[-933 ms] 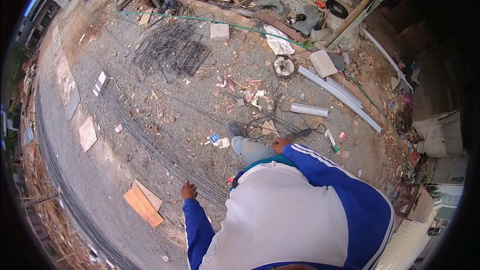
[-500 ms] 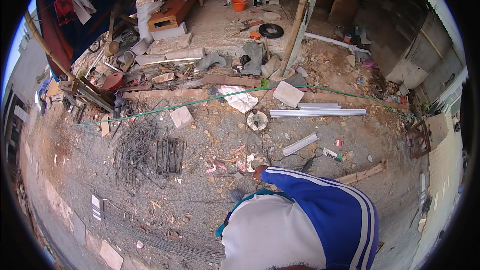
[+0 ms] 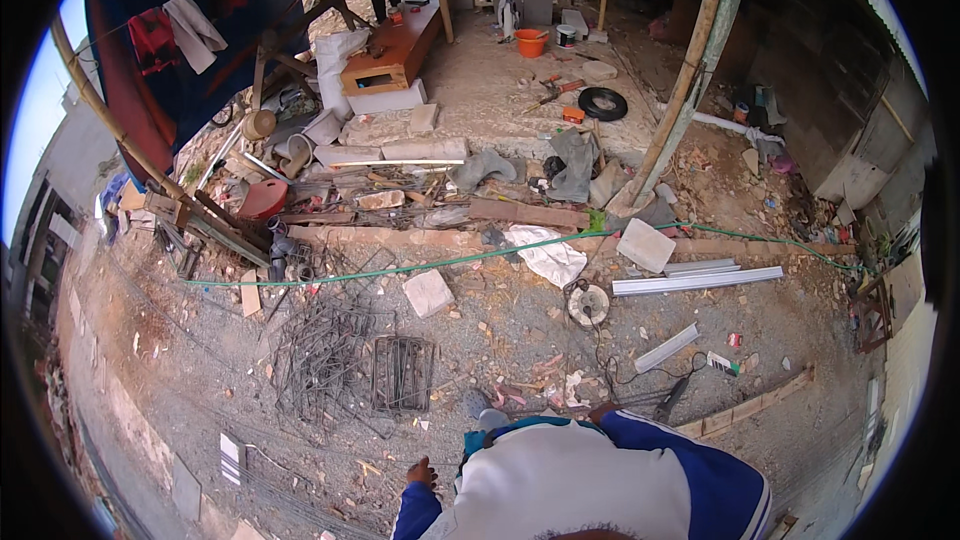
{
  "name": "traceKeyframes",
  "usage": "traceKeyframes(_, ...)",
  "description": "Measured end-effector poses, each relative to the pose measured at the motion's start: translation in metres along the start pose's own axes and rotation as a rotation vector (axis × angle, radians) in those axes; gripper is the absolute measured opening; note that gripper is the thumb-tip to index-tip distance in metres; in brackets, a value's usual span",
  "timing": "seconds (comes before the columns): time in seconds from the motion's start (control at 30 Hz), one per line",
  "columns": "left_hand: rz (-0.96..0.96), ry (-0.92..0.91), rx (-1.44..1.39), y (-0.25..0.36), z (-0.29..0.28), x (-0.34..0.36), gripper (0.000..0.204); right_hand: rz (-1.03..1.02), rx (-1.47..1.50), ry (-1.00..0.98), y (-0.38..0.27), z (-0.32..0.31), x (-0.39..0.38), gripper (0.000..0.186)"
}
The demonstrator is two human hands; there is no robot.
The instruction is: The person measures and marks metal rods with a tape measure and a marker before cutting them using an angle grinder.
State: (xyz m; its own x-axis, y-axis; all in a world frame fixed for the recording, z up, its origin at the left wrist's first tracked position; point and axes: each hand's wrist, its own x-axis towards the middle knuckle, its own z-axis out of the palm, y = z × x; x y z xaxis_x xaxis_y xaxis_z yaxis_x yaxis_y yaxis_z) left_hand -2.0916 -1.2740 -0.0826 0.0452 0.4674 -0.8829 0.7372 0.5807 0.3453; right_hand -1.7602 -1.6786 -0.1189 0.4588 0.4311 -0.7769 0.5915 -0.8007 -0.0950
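Note:
My left hand (image 3: 422, 472) hangs out to the left of my body, above the gravel and beside long thin steel rods. Its fingers look loosely apart, with nothing visible in them. My right hand (image 3: 602, 412) is close in front of my body at the end of a blue sleeve with white stripes. Its fingers are hard to make out, and nothing held shows. Pink and white scraps (image 3: 572, 390) lie just ahead of it. To its right is a dark corded power tool (image 3: 674, 398). A grey-covered foot (image 3: 477, 404) shows between my hands.
Left of centre lie tangled wire and a bent-rod steel cage (image 3: 402, 372). Farther out are a cable reel (image 3: 588, 306), pale metal channels (image 3: 697, 280), a pale block (image 3: 428, 293) and a green hose (image 3: 455, 260) crossing the ground. A wooden plank (image 3: 750, 404) lies right.
My right hand has drawn back toward my body from the scraps. My left hand has come into view at the left. The view has shifted, so the scene sits lower and farther right.

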Motion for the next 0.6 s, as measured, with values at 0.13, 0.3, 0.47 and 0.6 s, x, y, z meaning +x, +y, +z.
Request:
traceKeyframes(0.13, 0.108, 0.002, 0.057, 0.099, -0.015, 0.029, 0.040, 0.308, 0.211, -0.118, -0.009, -0.003, 0.013, 0.036)
traceKeyframes(0.3, 0.486, -0.149, 0.732, 0.189, -0.031, 0.124, 0.035, 0.268, 0.737, 0.098, -0.064, -0.107, 0.025, 0.034)
traceKeyframes(0.47, 0.402, -0.237, 0.309, 0.322, 0.046, 0.096, 0.042, 0.371, 0.969, 0.340, -0.089, -0.152, 0.059, 0.044)
traceKeyframes(0.6, 0.409, -0.238, 0.284, 0.370, 0.080, 0.114, 0.038, 0.457, 0.997, 0.258, -0.079, -0.194, 0.095, 0.041)
